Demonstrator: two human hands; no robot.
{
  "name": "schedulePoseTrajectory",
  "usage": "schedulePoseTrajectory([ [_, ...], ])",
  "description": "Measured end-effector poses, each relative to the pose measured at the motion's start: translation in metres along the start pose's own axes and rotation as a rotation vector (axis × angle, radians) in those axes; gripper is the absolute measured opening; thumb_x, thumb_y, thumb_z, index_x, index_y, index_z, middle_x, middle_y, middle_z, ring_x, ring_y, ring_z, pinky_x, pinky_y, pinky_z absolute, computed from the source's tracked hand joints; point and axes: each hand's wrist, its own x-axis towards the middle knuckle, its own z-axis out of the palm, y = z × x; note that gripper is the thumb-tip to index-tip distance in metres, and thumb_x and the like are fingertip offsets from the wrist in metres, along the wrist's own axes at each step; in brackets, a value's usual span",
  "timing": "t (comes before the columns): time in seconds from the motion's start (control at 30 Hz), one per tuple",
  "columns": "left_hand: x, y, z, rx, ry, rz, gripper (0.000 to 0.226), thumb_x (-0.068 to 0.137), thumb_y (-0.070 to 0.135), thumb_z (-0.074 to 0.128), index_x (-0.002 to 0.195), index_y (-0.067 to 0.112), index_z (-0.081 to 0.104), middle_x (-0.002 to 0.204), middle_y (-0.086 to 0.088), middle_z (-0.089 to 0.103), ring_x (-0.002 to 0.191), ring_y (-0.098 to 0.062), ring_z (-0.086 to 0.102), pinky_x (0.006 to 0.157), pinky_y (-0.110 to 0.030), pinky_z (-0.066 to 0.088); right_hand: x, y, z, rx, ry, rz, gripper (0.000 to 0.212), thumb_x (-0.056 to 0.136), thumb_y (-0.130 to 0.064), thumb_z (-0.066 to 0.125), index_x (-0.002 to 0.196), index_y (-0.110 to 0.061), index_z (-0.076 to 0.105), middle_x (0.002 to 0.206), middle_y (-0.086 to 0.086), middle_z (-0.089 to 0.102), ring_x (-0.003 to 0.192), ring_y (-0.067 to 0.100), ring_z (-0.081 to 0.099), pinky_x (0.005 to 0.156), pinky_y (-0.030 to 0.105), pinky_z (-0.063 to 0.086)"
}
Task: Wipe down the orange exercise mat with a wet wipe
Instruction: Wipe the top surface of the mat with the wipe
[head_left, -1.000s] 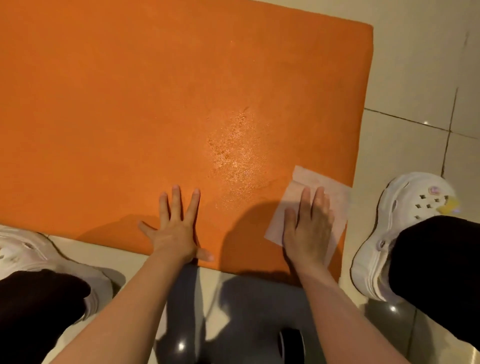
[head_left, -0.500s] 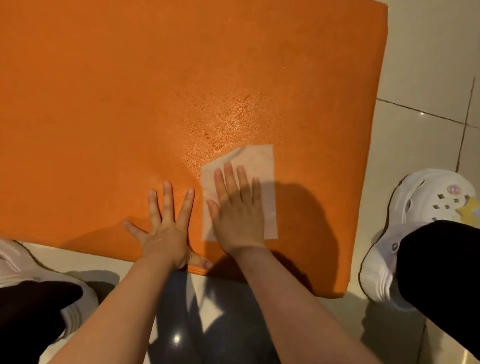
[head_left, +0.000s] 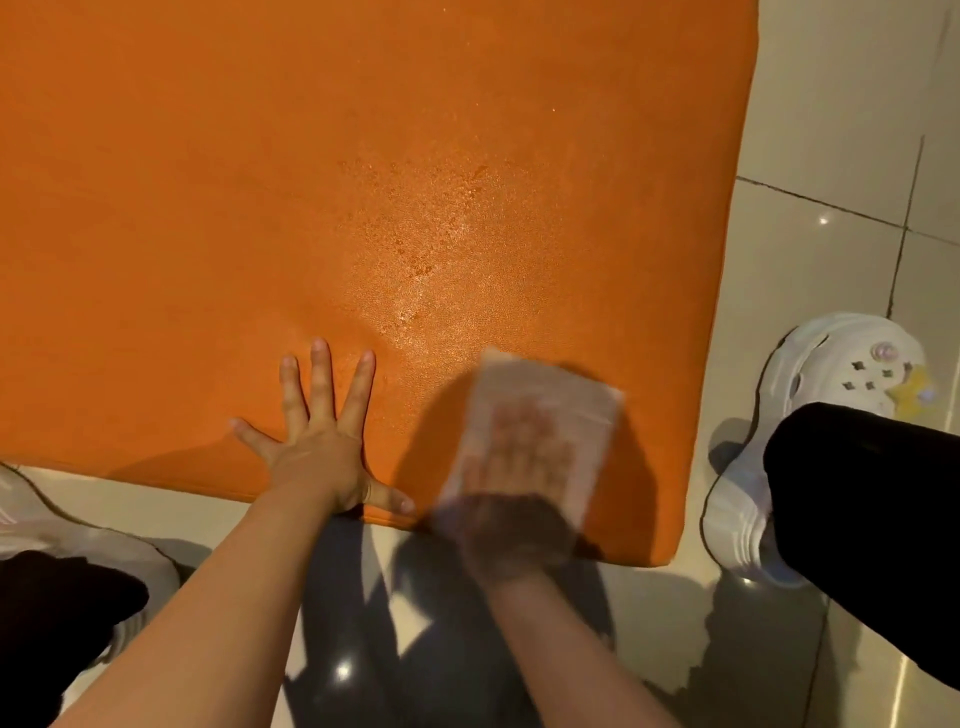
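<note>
Hands (head_left: 322, 441) (head_left: 514, 467) press flat on mat (head_left: 260, 208), right on wipe (head_left: 587, 410), shoes (head_left: 810, 415) flanking.

I am seeing the orange mat (head_left: 260, 182) lying wide open toward its far edge and its left side, with nothing standing on it there. My left hand (head_left: 322, 447) is pressing flat with fingers spread at the mat's near edge, blocking any sweep leftward along that edge. My right hand (head_left: 514, 488), blurred, is lying flat on the wet wipe (head_left: 545, 415) near the mat's near right corner, just beside the left thumb. Beyond the mat's right edge a white clog (head_left: 810, 415) is standing on the tiled floor (head_left: 831, 156), narrowing the passage there. Another shoe (head_left: 47, 525) is sitting off the near left corner.
</note>
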Motion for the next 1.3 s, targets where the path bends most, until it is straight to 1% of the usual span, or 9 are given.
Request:
schedulePoseTrajectory([
  [0.13, 0.002, 0.000, 0.000, -0.009, 0.008, 0.004, 0.156, 0.046, 0.077, 0.079, 0.106, 0.046, -0.062, 0.123, 0.002, -0.070, 0.132, -0.033, -0.050, 0.103, -0.080, 0.000, -0.005, -0.043, -0.029, -0.034, 0.033, -0.404, 0.056, 0.100, -0.043, 0.028, 0.149, -0.019, 0.037, 0.157, 0.004, 0.031, 0.140, 0.022, 0.039, 0.114, 0.042, 0.026],
  [0.23, 0.001, 0.002, -0.003, -0.003, -0.013, 0.006, 0.160, 0.038, 0.081, 0.076, 0.107, 0.044, -0.062, 0.120, 0.001, -0.071, 0.124, -0.031, -0.056, 0.102, -0.080, -0.001, 0.007, 0.022, -0.044, -0.031, -0.004, -0.132, 0.066, 0.102, -0.056, 0.012, 0.142, -0.017, 0.048, 0.144, 0.013, 0.051, 0.122, 0.032, 0.058, 0.109, 0.035, 0.035],
  [0.33, 0.001, 0.002, -0.004, -0.003, -0.023, -0.005, 0.160, 0.038, 0.082, 0.076, 0.108, 0.043, -0.063, 0.119, 0.001, -0.071, 0.118, -0.032, -0.058, 0.103, -0.079, 0.000, 0.013, 0.082, -0.053, -0.082, 0.211, -0.077, 0.065, 0.103, -0.052, 0.012, 0.155, -0.014, 0.011, 0.160, 0.015, 0.021, 0.148, 0.032, 0.021, 0.122, 0.038, -0.001],
  [0.43, -0.001, 0.002, -0.003, -0.005, -0.018, -0.002, 0.160, 0.033, 0.083, 0.074, 0.106, 0.045, -0.063, 0.120, 0.002, -0.071, 0.111, -0.030, -0.061, 0.102, -0.080, -0.001, 0.015, 0.081, -0.051, -0.066, 0.265, 0.106, 0.067, 0.100, -0.050, 0.017, 0.155, -0.015, 0.003, 0.164, 0.009, 0.009, 0.151, 0.024, 0.006, 0.122, 0.046, 0.000],
  [0.6, 0.001, 0.003, -0.004, -0.008, -0.003, 0.006, 0.158, 0.030, 0.084, 0.072, 0.108, 0.047, -0.062, 0.122, 0.003, -0.070, 0.112, -0.028, -0.061, 0.102, -0.080, -0.001, 0.008, 0.053, -0.042, -0.088, 0.288, 0.122, 0.061, 0.104, -0.042, 0.017, 0.148, -0.005, 0.037, 0.153, 0.022, 0.036, 0.142, 0.039, 0.033, 0.118, 0.053, 0.018],
  [0.7, 0.000, 0.003, -0.003, -0.009, -0.006, -0.002, 0.159, 0.032, 0.083, 0.074, 0.106, 0.047, -0.062, 0.120, 0.004, -0.071, 0.106, -0.027, -0.063, 0.102, -0.080, -0.001, -0.013, 0.017, -0.035, -0.042, 0.166, -0.107, 0.049, 0.101, -0.046, 0.036, 0.101, -0.012, 0.071, 0.101, 0.015, 0.071, 0.090, 0.036, 0.069, 0.080, 0.044, 0.048],
  [0.8, 0.001, 0.002, -0.003, -0.007, -0.001, 0.000, 0.160, 0.032, 0.083, 0.074, 0.110, 0.047, -0.061, 0.121, 0.004, -0.071, 0.106, -0.028, -0.064, 0.102, -0.080, -0.001, -0.021, 0.002, -0.027, -0.133, 0.073, -0.363, 0.050, 0.099, -0.050, 0.037, 0.136, -0.022, 0.056, 0.139, 0.008, 0.057, 0.130, 0.030, 0.051, 0.103, 0.050, 0.035],
  [1.0, 0.002, -0.001, -0.003, 0.013, 0.000, -0.010, 0.159, 0.034, 0.084, 0.072, 0.108, 0.044, -0.063, 0.119, 0.001, -0.072, 0.106, -0.029, -0.063, 0.103, -0.080, 0.000, 0.029, 0.077, -0.065, -0.025, 0.152, 0.034, 0.071, 0.097, -0.060, 0.016, 0.153, -0.017, 0.027, 0.160, 0.013, 0.023, 0.147, 0.030, 0.020, 0.119, 0.046, 0.013],
  [1.3, 0.006, -0.004, 0.005, -0.001, 0.052, 0.008, 0.159, 0.038, 0.084, 0.073, 0.109, 0.042, -0.062, 0.119, -0.001, -0.071, 0.109, -0.030, -0.061, 0.104, -0.079, 0.003, 0.063, 0.016, -0.057, -0.139, 0.282, -0.104, 0.062, 0.100, -0.044, 0.023, 0.153, -0.013, 0.026, 0.159, 0.016, 0.025, 0.147, 0.034, 0.018, 0.117, 0.054, 0.010],
])
